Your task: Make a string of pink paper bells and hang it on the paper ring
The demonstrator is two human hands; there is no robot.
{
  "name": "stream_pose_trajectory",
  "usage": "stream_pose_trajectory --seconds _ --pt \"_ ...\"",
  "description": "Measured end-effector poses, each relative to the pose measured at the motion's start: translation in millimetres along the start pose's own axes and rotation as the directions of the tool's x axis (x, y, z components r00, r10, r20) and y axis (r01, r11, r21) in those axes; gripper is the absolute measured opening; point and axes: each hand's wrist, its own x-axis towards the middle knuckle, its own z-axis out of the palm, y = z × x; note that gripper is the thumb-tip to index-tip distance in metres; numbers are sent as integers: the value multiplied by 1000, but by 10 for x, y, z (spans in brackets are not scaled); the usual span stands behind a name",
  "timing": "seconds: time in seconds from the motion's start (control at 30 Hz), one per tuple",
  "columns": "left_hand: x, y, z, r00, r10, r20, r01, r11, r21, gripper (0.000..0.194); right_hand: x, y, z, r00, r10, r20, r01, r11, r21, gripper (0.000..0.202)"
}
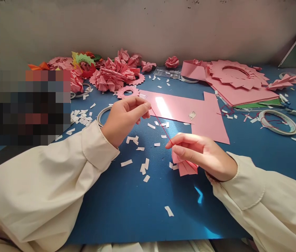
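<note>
A thin red string [161, 125] runs taut and slanting between my two hands. Its upper end is pinched between the thumb and fingers of my left hand [127, 117], raised over the middle of the blue table. Lower and to the right, my right hand [203, 152] pinches the string between thumb and forefinger. A folded pink paper piece [188, 168] shows just below the fingers of my right hand, partly covered by them; whether they also grip it is hidden. Pink paper sheets [174, 106] lie flat behind both hands.
White paper scraps [143, 168] dot the blue table [137, 217]. Folded pink paper flowers [111, 75] are heaped at the back left. A pink paper ring [238, 73] rests on stacked sheets at the back right, near a tape roll [278, 122]. A blurred-out patch covers the left side.
</note>
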Motion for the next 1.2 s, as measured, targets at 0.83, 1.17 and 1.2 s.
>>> stream_pose_trajectory --seconds 0.83,1.17,1.2 --pt "-179 42 35 962 197 187 -231 956 181 13 9 51 27 995 -72 -68 71 997 -15 18" --pt "-247 -60 64 882 196 428 -433 693 576 21 14 55 15 976 -201 -85 184 968 -173 16" --pt "-252 -60 63 889 187 418 -424 680 598 27 12 54 18 973 -208 -96 189 966 -177 17"
